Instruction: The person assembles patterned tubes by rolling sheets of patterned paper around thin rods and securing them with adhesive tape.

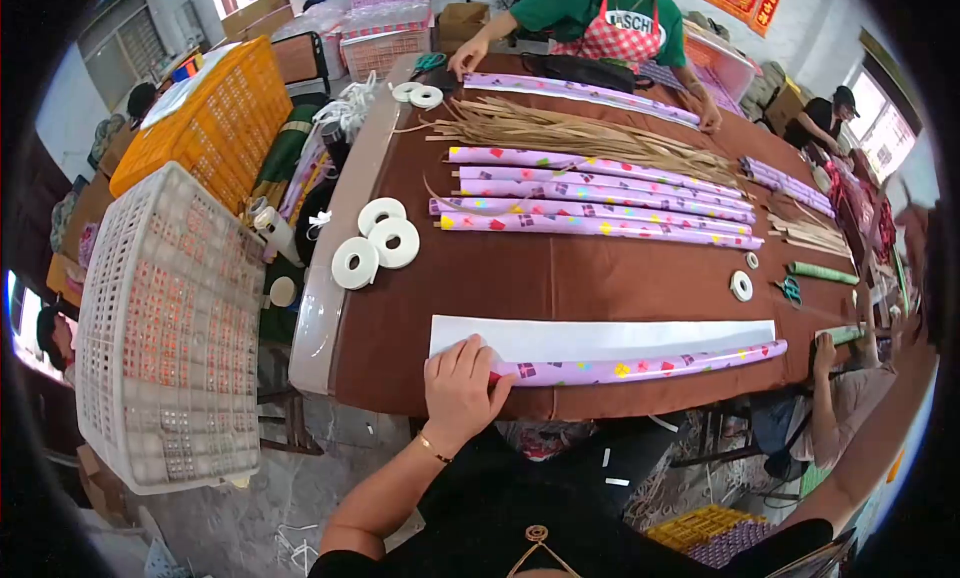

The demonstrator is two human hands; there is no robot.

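Note:
A sheet of purple patterned wrapping paper (640, 366), partly rolled with its white underside (600, 333) spread behind the roll, lies along the near edge of the table. My left hand (465, 380) grips the roll's left end, fingers over the white side and thumb along the front. Far to the right my right arm reaches out, and my right hand (915, 240) is a dim blur at the edge of view; its fingers cannot be made out. Several finished-looking purple rolls (600, 200) lie side by side across the middle of the table.
White tape rolls (393, 243) sit on the left, another tape roll (741, 286) near green-handled scissors (790, 292) on the right. Brown strips (590, 136) lie behind the purple rolls. A co-worker in green (560, 13) handles paper opposite; another person's hand (825, 353) is at right. White crate (170, 338) stands left.

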